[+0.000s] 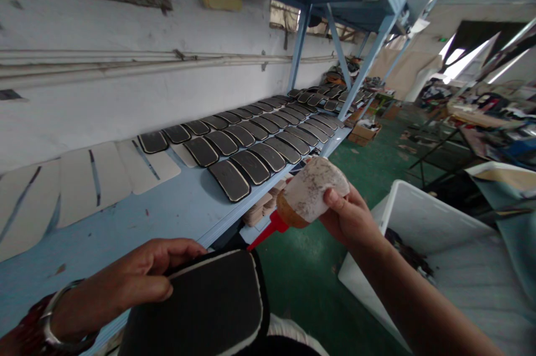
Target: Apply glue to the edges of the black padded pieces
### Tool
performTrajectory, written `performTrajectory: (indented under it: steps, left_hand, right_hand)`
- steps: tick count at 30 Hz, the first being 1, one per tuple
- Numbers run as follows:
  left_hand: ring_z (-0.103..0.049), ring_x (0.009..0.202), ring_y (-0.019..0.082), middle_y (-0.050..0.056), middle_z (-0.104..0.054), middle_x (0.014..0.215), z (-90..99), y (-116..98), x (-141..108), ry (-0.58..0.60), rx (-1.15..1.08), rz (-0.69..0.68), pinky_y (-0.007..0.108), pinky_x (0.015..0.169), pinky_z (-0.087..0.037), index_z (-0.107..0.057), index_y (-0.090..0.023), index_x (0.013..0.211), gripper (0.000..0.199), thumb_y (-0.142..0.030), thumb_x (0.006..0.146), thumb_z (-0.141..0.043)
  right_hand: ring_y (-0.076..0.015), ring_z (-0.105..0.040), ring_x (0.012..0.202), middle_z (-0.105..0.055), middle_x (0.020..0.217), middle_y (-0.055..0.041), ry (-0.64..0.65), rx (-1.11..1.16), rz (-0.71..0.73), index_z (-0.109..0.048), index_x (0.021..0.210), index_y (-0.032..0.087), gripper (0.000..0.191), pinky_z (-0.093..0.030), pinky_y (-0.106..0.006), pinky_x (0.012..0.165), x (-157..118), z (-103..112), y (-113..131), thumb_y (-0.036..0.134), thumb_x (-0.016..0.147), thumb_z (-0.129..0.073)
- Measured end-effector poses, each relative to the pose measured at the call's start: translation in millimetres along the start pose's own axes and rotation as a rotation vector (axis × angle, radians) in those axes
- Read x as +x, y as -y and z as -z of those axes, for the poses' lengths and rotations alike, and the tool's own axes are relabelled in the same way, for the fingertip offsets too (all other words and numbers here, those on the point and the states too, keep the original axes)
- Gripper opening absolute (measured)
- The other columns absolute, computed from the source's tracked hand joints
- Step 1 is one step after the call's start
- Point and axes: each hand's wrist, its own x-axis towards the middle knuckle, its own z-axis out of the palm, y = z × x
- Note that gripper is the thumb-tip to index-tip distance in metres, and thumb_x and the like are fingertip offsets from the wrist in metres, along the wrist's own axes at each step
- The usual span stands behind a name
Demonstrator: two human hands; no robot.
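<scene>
My left hand [142, 272] grips a dark padded panel [209, 306] by its far left edge, thumb on top and fingers along the rim. The panel has rounded corners, a black border and a pale line round its face. In my right hand [345, 211] is a squeeze bottle [310, 191], whitish and stained, with amber liquid near its neck. It is tipped downward, and its red nozzle [268, 230] points at the panel's far right corner. The tip is at or very near the black border; whether it touches I cannot tell.
Rows of similar dark panels [249, 166] lie on a blue shelf [167, 219] along the wall, with pale flat sheets [79, 186] at the left. Blue metal posts [368, 66] rise from it. A large white bin [439, 222] stands on the green floor at right.
</scene>
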Motion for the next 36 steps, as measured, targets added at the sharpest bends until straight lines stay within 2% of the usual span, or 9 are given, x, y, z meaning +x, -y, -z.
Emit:
performTrajectory:
  steps: [9,14,21,25,32,36]
  left_hand:
    - [-0.072,0.098,0.031,0.003,-0.079,0.107,7.3,4.3,2.8,-0.066,0.02,0.021,0.037,0.083,-0.055,-0.075,-0.029,0.107,0.044,-0.016,0.067,-0.062]
    - [-0.071,0.098,0.03,0.003,-0.079,0.107,8.4,4.4,4.7,-0.011,-0.015,0.02,0.037,0.085,-0.054,-0.075,-0.029,0.108,0.045,-0.015,0.068,-0.06]
    - [-0.072,0.091,0.025,0.002,-0.08,0.102,15.0,6.1,7.5,-0.036,-0.03,0.009,0.032,0.081,-0.055,-0.076,-0.028,0.104,0.041,-0.017,0.067,-0.061]
    - [-0.073,0.089,0.025,0.001,-0.08,0.099,13.5,3.0,9.5,-0.013,-0.069,-0.016,0.031,0.079,-0.056,-0.076,-0.029,0.103,0.04,-0.018,0.066,-0.064]
    - [-0.073,0.093,0.029,0.002,-0.08,0.101,10.1,5.4,7.5,-0.059,-0.175,-0.038,0.037,0.084,-0.056,-0.076,-0.027,0.107,0.039,-0.018,0.07,-0.07]
    - [-0.072,0.1,0.03,-0.001,-0.079,0.108,11.3,14.9,7.1,-0.089,-0.288,-0.069,0.042,0.092,-0.054,-0.073,-0.033,0.114,0.043,-0.015,0.074,-0.072]
  right_hand:
    - [-0.0331,-0.06,0.117,-0.067,0.119,-0.0081,0.04,0.006,-0.005,-0.061,0.123,0.027,0.049,-0.049,-0.052,0.101,1.3,0.5,-2.6,0.032,0.079,-0.083]
    - [-0.0336,-0.059,0.119,-0.067,0.12,-0.0088,0.068,0.012,-0.027,-0.058,0.126,0.029,0.053,-0.049,-0.052,0.101,-1.9,4.3,-2.6,0.034,0.079,-0.082]
    - [-0.0357,-0.059,0.119,-0.064,0.123,-0.0118,0.08,0.009,-0.055,-0.054,0.131,0.028,0.06,-0.049,-0.054,0.1,-9.4,7.8,-3.1,0.036,0.078,-0.082]
    - [-0.0354,-0.058,0.119,-0.063,0.126,-0.012,0.068,0.018,-0.056,-0.054,0.131,0.028,0.06,-0.048,-0.054,0.101,-13.9,8.7,-2.2,0.036,0.078,-0.082]
    - [-0.0381,-0.058,0.118,-0.064,0.124,-0.0129,-0.036,0.005,-0.024,-0.058,0.129,0.025,0.06,-0.049,-0.057,0.099,-19.6,8.2,-3.8,0.04,0.077,-0.082]
    - [-0.0361,-0.059,0.117,-0.065,0.123,-0.0118,-0.14,0.026,0.017,-0.061,0.125,0.025,0.053,-0.05,-0.054,0.1,-20.4,8.9,-9.7,0.039,0.078,-0.081]
